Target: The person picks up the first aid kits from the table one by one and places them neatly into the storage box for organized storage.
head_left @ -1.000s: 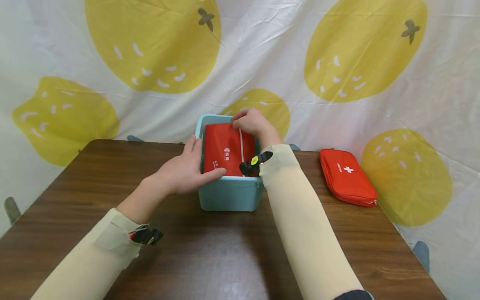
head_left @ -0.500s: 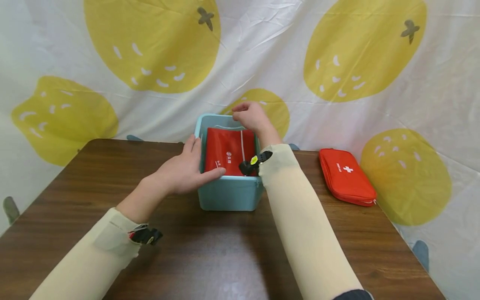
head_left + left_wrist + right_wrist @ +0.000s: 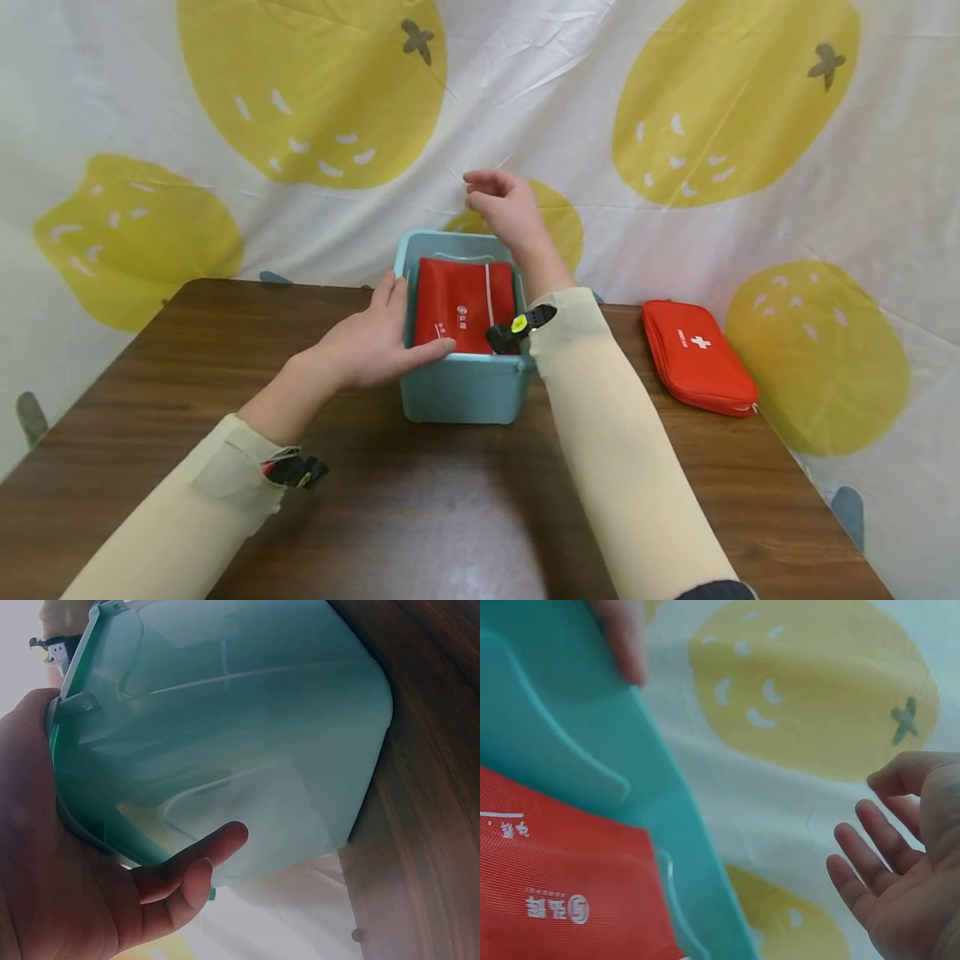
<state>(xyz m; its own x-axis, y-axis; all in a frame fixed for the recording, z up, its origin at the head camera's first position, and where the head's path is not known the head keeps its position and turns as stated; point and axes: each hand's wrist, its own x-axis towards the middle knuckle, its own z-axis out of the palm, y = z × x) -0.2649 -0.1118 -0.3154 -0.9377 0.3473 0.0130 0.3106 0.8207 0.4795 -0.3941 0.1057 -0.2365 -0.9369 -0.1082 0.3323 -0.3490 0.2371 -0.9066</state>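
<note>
A light teal plastic bin (image 3: 459, 392) stands at the far middle of the table. Inside it lies a red fabric pouch (image 3: 453, 296) with white lettering and a white stripe. My left hand (image 3: 367, 346) rests against the bin's near left corner, thumb stretched along the front rim and fingers extended at the left side. In the left wrist view, its fingers (image 3: 225, 844) lie fairly straight beside the outer wall. Above the bin's back right rim hovers my right hand (image 3: 510, 208), holding nothing. The right wrist view shows its fingers (image 3: 870, 840) loosely bent and apart from the bin.
A red first-aid pouch (image 3: 697, 357) with a white cross lies at the table's right edge. Behind the brown wooden table (image 3: 360, 533) hangs a white curtain (image 3: 517, 100) printed with yellow fruit.
My right hand has let go of the red fabric pouch and risen above the bin's back rim. The pouch now sits lower in the bin. My left hand stays at the corner.
</note>
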